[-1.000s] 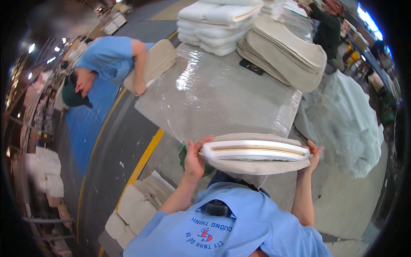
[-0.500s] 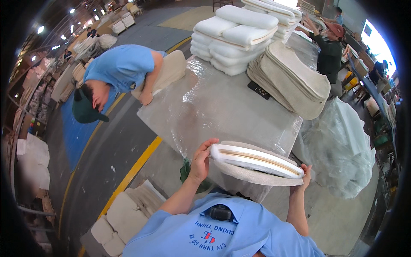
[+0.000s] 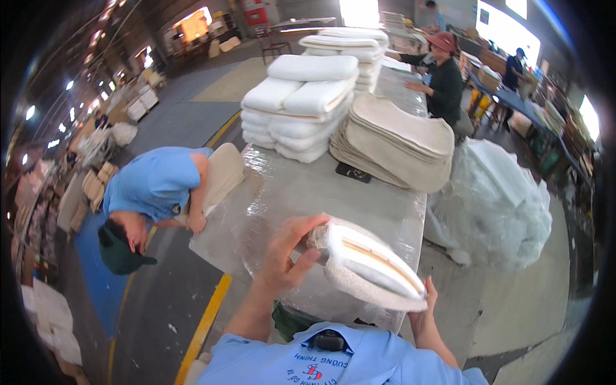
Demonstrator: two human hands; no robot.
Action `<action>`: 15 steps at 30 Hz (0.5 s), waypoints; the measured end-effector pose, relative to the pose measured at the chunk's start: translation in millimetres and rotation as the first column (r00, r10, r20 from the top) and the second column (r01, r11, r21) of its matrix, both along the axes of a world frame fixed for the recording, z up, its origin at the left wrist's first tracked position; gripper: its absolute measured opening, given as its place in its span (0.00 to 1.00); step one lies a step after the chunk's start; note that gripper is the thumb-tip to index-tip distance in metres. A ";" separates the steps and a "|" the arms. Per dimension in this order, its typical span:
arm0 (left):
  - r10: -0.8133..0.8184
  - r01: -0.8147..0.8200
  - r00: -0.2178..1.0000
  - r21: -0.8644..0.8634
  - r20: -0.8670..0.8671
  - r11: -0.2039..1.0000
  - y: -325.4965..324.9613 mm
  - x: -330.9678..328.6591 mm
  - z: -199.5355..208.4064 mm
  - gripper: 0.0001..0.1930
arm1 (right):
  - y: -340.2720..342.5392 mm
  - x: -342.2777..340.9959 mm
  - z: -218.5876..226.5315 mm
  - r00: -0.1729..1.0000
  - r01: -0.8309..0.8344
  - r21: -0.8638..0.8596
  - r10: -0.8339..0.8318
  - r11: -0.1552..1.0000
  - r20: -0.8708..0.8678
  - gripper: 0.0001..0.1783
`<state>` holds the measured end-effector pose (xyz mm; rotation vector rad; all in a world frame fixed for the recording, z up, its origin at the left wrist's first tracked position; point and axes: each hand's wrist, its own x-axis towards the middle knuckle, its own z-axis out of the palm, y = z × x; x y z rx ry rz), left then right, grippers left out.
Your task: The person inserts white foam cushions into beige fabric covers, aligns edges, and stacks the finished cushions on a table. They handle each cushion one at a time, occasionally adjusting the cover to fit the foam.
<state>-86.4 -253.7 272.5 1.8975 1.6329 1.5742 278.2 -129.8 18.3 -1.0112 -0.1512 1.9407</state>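
Observation:
Between my hands is a curved padded cushion (image 3: 372,269), with beige fabric outside, white wadding and a thin wood-coloured layer along its edge. My left hand (image 3: 285,250) grips its upper left end, thumb below and fingers over the top. At the lower right end, my right hand (image 3: 425,307) holds the cushion with its fingers against the tip; part of that hand is hidden behind it. The cushion hangs tilted above the near end of a plastic-covered table (image 3: 276,199).
White folded padding (image 3: 301,96) is piled on the table beside a stack of beige covers (image 3: 398,141) and a small black item (image 3: 353,172). A person in blue (image 3: 154,186) bends over at the left. A big plastic-wrapped bundle (image 3: 491,199) stands right of the table.
The cushion has tilted, its left end now higher and nearer, its right end lower. Both hands still hold it. My view has shifted, showing more of the far room.

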 end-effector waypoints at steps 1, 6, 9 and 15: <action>-0.007 0.007 0.977 -0.003 -0.212 1.000 -1.5 -2.9 9.1 0.21 | 9.1 -7.0 -5.2 0.999 -0.006 0.030 0.006 1.000 -0.032 0.24; 0.038 0.019 0.987 -0.347 0.158 0.938 4.4 -48.1 -57.1 0.26 | 72.5 -1.5 -12.2 0.855 -0.396 0.211 0.274 0.894 0.441 0.20; -0.022 0.106 0.962 -0.297 0.273 0.949 -3.2 -40.8 -62.9 0.25 | 102.9 0.2 30.3 0.518 -0.671 0.324 0.109 0.667 0.848 0.24; 0.422 -0.437 0.895 0.091 0.146 0.895 48.8 -36.5 -124.3 0.20 | 66.5 -84.4 90.3 -0.013 -0.972 -0.009 -0.013 0.236 1.000 0.30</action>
